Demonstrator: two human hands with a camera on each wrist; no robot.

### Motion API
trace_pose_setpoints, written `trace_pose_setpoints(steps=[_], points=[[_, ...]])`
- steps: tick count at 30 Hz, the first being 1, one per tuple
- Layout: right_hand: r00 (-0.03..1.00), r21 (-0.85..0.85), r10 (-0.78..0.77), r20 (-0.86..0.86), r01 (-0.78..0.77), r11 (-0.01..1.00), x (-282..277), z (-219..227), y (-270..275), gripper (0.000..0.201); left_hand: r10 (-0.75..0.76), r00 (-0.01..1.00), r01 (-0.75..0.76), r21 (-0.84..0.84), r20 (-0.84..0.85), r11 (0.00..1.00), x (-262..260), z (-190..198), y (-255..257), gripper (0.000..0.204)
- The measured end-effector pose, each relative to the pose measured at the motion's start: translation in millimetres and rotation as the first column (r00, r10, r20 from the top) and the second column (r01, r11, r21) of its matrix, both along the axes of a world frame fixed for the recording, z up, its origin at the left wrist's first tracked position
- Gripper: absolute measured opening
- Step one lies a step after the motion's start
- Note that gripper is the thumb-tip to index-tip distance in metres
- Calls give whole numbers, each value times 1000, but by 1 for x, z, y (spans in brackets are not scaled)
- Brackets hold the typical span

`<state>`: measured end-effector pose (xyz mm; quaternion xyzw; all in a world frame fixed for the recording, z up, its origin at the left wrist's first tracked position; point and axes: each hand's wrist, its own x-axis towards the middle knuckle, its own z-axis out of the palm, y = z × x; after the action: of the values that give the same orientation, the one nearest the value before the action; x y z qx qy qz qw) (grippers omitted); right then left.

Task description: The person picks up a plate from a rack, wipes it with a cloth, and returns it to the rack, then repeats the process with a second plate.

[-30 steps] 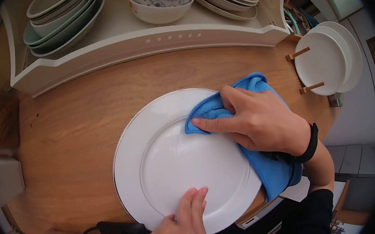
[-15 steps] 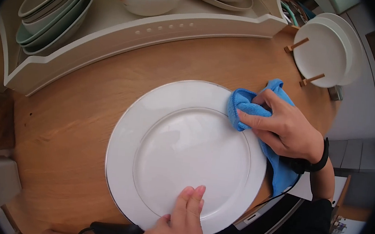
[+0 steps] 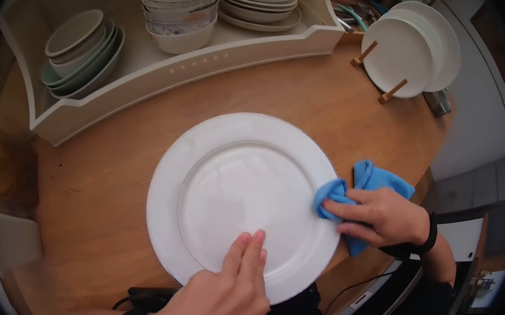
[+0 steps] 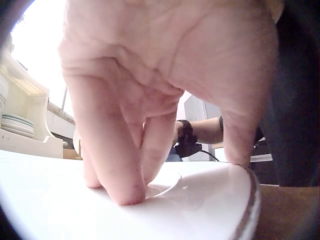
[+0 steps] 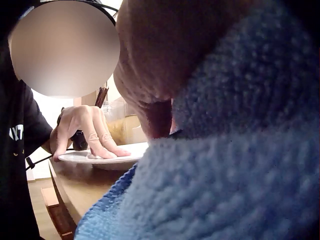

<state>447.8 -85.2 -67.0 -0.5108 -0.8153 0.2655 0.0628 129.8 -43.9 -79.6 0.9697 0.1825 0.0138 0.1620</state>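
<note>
A blue cloth (image 3: 329, 196) on the rim of a big white plate (image 3: 243, 184)

The plate is face up on the brown wooden table (image 3: 100, 203), right in front of the person. It has a wide rim and a shiny middle. The right hand (image 3: 381, 217) has a tight grip on the cloth, with fingers and thumb pinching a bunch of it at the plate's right rim. The rest of the cloth sticks out past the plate, around that hand. The left hand (image 3: 223, 290) has a loose grip: its fingers are stretched out, and their tips press on the plate. Its thumb touches by the near rim. Each wrist wears a black band (image 3: 431, 234).

Behind the plate, a white shelf (image 3: 194, 65) with a low front wall stands on the table. It has tipped bowls (image 3: 71, 34) at the left, a tall pile of bowls (image 3: 179, 39) in the middle and a pile of plates (image 3: 259, 1) at the right. Off at the far right corner, more white plates (image 3: 398, 59) stand behind two wooden pegs (image 3: 393, 91).
</note>
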Motion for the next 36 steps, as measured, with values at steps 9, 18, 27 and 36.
trace_pose_setpoints(steps=[9, 18, 27, 36], points=[[991, 108, 122, 48, -127, 986, 2, 7, 35, 33, -78, 995, 64, 187, 69, 980, 5, -5, 1, 47], [961, 236, 213, 177, -252, 938, -19, 7, 113, 27, -82, 996, 73, 185, 37, 980, 4, 0, 4, 46], [948, 278, 231, 220, -288, 916, -44, -1, 133, 27, -73, 997, 69, 188, 13, 980, 4, 1, 1, 47], [977, 325, 70, 204, -135, 936, -19, -9, 69, 33, -30, 999, 25, 240, 17, 971, 6, -3, -6, 45]])
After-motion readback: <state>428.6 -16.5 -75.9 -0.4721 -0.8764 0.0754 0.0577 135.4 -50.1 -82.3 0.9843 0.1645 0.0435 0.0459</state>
